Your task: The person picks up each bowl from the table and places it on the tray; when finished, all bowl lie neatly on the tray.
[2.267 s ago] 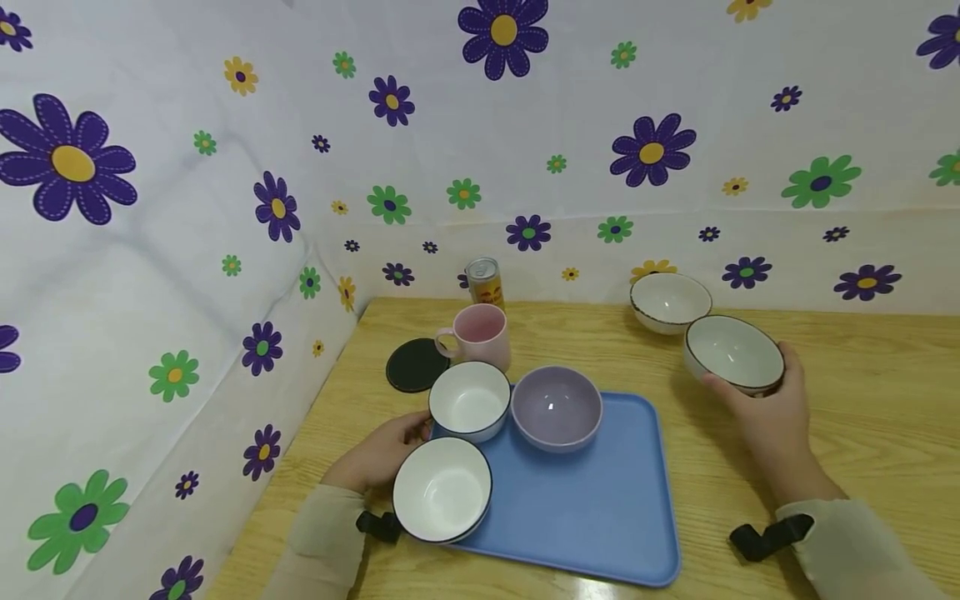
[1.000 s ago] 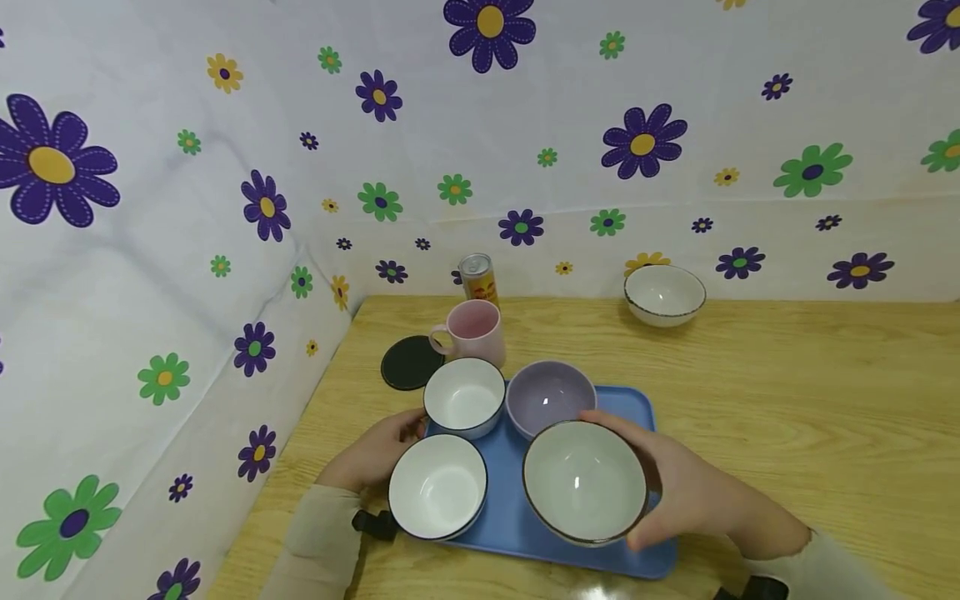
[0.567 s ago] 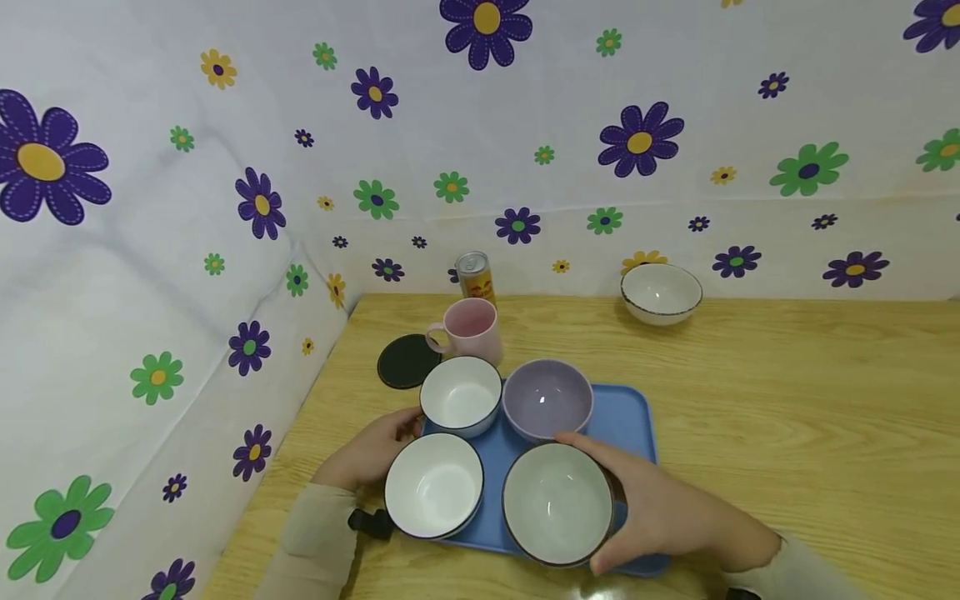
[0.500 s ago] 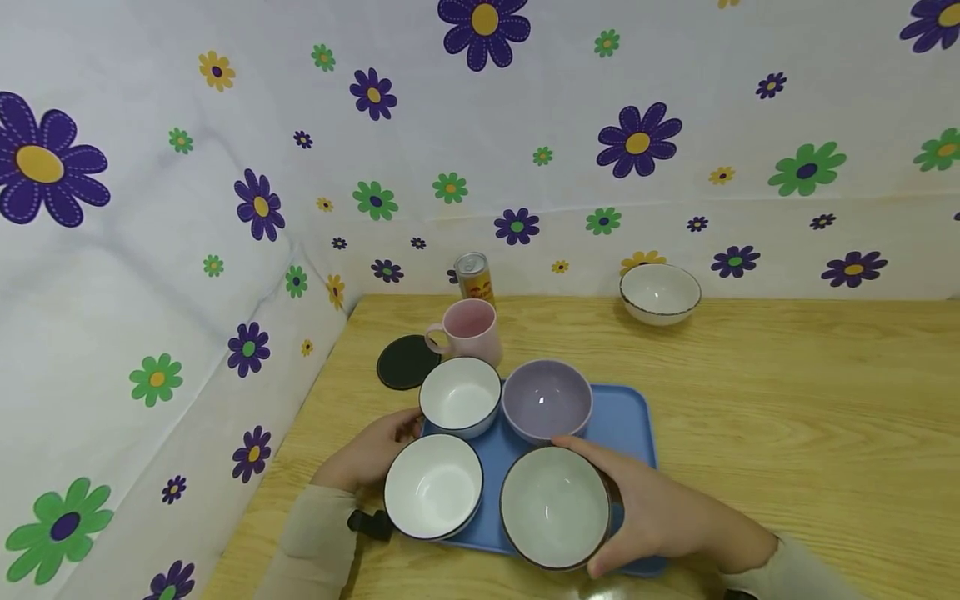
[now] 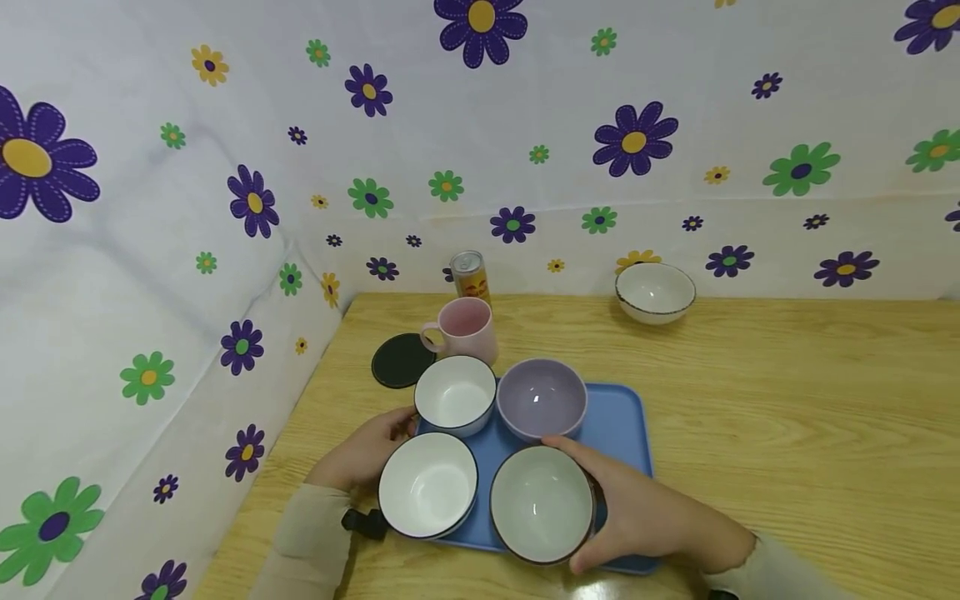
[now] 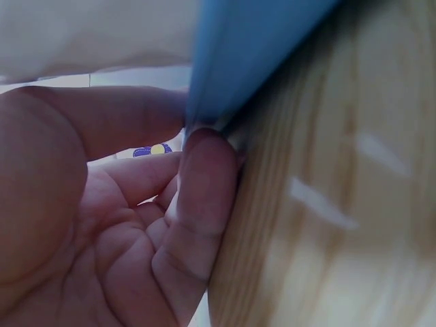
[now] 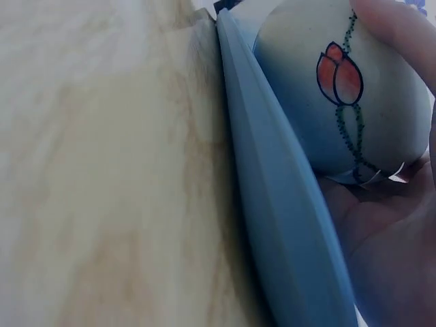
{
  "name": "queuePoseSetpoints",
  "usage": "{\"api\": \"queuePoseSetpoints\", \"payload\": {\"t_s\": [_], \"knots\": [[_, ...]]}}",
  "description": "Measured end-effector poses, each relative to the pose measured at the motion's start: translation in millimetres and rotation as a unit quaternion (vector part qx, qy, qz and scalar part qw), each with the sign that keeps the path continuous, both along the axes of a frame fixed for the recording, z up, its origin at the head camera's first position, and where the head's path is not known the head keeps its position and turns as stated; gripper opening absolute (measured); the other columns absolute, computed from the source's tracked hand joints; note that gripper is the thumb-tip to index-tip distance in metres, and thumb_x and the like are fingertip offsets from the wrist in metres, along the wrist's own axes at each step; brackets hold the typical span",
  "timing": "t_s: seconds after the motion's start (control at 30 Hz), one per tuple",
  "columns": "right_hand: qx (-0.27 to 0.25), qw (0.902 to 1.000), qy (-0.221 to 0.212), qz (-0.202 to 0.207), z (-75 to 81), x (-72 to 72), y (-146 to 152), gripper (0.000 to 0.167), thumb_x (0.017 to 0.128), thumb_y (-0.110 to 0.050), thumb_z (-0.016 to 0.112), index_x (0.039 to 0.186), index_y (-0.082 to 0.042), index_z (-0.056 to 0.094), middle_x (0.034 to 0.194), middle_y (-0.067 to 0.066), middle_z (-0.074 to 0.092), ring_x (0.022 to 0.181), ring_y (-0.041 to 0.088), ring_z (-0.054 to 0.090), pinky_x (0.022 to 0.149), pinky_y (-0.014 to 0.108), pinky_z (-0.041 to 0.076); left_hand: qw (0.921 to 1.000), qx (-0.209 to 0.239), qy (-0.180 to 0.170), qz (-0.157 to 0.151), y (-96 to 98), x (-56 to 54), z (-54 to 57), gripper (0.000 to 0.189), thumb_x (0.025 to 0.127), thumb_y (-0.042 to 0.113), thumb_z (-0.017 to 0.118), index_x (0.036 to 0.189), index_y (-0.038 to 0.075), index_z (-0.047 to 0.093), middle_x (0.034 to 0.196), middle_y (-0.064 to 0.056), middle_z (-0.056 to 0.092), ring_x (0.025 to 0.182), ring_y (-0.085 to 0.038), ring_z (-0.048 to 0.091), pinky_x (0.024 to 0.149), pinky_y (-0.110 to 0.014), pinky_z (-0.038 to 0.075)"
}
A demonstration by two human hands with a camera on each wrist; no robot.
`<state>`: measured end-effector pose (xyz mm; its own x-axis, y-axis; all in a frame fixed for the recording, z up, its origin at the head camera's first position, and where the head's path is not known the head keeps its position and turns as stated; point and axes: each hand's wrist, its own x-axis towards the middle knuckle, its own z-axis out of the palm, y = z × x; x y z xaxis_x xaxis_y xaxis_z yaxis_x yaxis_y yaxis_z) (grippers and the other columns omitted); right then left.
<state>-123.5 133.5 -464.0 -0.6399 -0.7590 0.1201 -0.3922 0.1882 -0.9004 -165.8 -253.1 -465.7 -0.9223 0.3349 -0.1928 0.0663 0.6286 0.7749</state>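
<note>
My right hand (image 5: pixel 637 512) holds a pale bowl (image 5: pixel 542 504) with a dark brown rim by its right side, low over the front of the blue tray (image 5: pixel 618 425). In the right wrist view a red tulip bud is painted on this bowl's outer wall (image 7: pixel 340 78). My left hand (image 5: pixel 360 450) pinches the tray's left edge; in the left wrist view a finger (image 6: pixel 204 177) reaches under the rim. Also on the tray are a purple bowl (image 5: pixel 542 400) and two white, dark-rimmed bowls, one at the back left (image 5: pixel 455 396) and one at the front left (image 5: pixel 427 485).
Behind the tray stand a pink mug (image 5: pixel 468 332) and a drink can (image 5: pixel 471 275), with a round black coaster (image 5: pixel 403 360) beside the mug. Another white bowl (image 5: pixel 656 293) sits by the back wall. Flower-printed cloth (image 5: pixel 555 100) borders the wooden table (image 5: pixel 810 417) behind and at left.
My right hand has brought the pale bowl from the table's right side leftward and down over the tray's front. The left hand has stayed at the tray edge. The view has shifted slightly.
</note>
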Motion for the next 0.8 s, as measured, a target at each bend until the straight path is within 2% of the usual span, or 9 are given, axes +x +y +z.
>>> {"api": "queuePoseSetpoints", "payload": {"t_s": [0.23,0.57,0.8], "knots": [[0.016,0.9999,0.000,0.000,-2.3,-0.1,-0.7,0.119,0.068,-0.032,0.095,0.161,-0.017,0.022,0.151,-0.004,0.044,0.136,0.019,0.044,0.110,0.033,0.037,1.0000,0.006,0.000,-0.006,-0.5,0.9,3.2,0.047,0.098,0.014,0.059,0.141,-0.001,0.051,0.101,-0.006,0.058,0.086,-0.018,0.052,0.080,-0.032,0.042],[0.028,0.9993,-0.025,0.009,-3.8,0.1,0.8,0.122,0.067,-0.029,0.096,0.161,-0.023,0.018,0.151,0.002,0.044,0.136,0.021,0.043,0.111,0.032,0.034,1.0000,0.005,-0.003,-0.001,0.3,1.2,3.7,0.047,0.098,0.015,0.059,0.141,-0.001,0.051,0.102,-0.006,0.057,0.085,-0.018,0.051,0.080,-0.034,0.042],[0.033,0.9994,-0.008,0.013,-3.5,1.4,0.3,0.123,0.067,-0.031,0.096,0.161,-0.019,0.018,0.150,0.006,0.044,0.134,0.021,0.044,0.110,0.034,0.036,1.0000,0.003,-0.005,-0.002,0.8,0.8,4.0,0.045,0.098,0.014,0.060,0.139,-0.001,0.052,0.101,-0.006,0.057,0.085,-0.019,0.051,0.079,-0.034,0.042]]}}
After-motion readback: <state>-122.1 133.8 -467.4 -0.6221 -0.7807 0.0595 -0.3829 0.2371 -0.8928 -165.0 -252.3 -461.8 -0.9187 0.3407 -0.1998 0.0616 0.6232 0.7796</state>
